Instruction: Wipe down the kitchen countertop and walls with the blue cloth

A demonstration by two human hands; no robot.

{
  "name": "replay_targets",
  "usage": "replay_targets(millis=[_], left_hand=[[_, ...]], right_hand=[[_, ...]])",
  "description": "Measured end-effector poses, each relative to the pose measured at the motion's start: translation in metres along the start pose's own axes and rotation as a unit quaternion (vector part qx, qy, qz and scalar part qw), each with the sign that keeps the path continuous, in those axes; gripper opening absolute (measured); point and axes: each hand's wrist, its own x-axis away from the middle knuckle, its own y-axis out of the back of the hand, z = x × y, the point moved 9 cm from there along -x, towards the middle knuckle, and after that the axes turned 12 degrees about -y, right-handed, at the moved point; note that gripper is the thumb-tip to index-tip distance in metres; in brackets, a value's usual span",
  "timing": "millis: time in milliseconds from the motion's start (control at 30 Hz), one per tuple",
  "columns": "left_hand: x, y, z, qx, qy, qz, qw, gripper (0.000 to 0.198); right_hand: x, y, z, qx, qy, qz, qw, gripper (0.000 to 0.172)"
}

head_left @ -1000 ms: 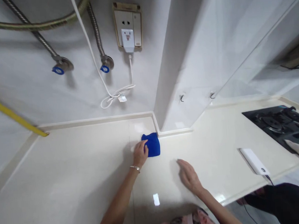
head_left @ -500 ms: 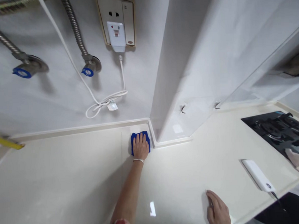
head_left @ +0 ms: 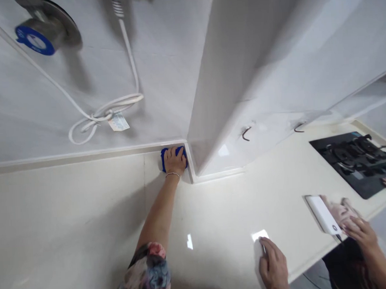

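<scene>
My left hand [head_left: 174,161] presses flat on a blue cloth [head_left: 164,155] pushed into the back corner of the cream countertop [head_left: 87,219], where the wall meets a white column [head_left: 241,73]. Its fingers lie spread over the cloth, which shows only at its edges. My right hand [head_left: 273,267] rests palm down on the countertop near the front edge, fingers together, holding nothing.
Another person's hands [head_left: 362,232] hold a pale rag by a white power bank [head_left: 322,214] at the right. A black gas hob [head_left: 355,159] lies beyond. A coiled white cable [head_left: 104,117] and a blue-ringed pipe fitting [head_left: 41,34] are on the wall.
My left hand has slid the blue cloth farther back into the corner against the wall. The view has moved closer. Another person's hands have come in by the power bank.
</scene>
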Motion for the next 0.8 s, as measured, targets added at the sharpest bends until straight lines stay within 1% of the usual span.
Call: replay_targets(millis=[67,133,200,267,367,500,600,667,700,733,767,800], left_hand=[[0.007,-0.003,-0.003,-0.002,-0.004,0.025,1.000,0.057],[0.021,-0.004,-0.009,-0.005,-0.010,0.049,0.999,0.059],[0.039,-0.002,-0.018,-0.004,-0.017,0.058,0.998,0.059],[0.064,0.002,-0.030,-0.005,-0.023,0.058,0.998,0.058],[0.110,0.009,-0.052,-0.013,-0.030,0.053,0.998,0.057],[0.183,0.013,-0.091,-0.004,-0.052,0.063,0.997,0.056],[0.235,0.009,-0.128,0.014,-0.119,0.083,0.989,0.057],[0.263,0.007,-0.145,0.027,-0.166,0.095,0.981,0.064],[0.274,0.007,-0.149,0.033,-0.181,0.099,0.978,0.068],[0.282,0.010,-0.147,0.037,-0.188,0.101,0.976,0.071],[0.288,0.015,-0.140,0.038,-0.187,0.101,0.976,0.072],[0.292,0.023,-0.127,0.036,-0.176,0.098,0.979,0.070]], right_hand=[[0.003,-0.001,0.005,-0.001,0.020,-0.001,1.000,0.054],[0.003,0.001,0.010,0.000,0.037,-0.011,0.999,0.048],[0.001,0.003,0.014,-0.001,0.040,-0.018,0.999,0.046],[-0.001,0.004,0.017,-0.004,0.039,-0.019,0.999,0.045],[-0.003,0.005,0.019,-0.012,0.038,-0.021,0.999,0.044],[-0.003,0.002,0.015,-0.017,0.034,-0.018,0.999,0.043],[-0.002,0.000,0.012,-0.020,0.038,-0.023,0.999,0.043],[-0.002,-0.001,0.011,-0.021,0.045,-0.023,0.999,0.042],[-0.002,-0.002,0.010,-0.020,0.048,-0.021,0.998,0.042],[-0.002,-0.002,0.009,-0.019,0.049,-0.019,0.998,0.041],[-0.002,-0.002,0.008,-0.017,0.050,-0.017,0.998,0.041],[-0.002,-0.002,0.007,-0.016,0.051,-0.016,0.998,0.041]])
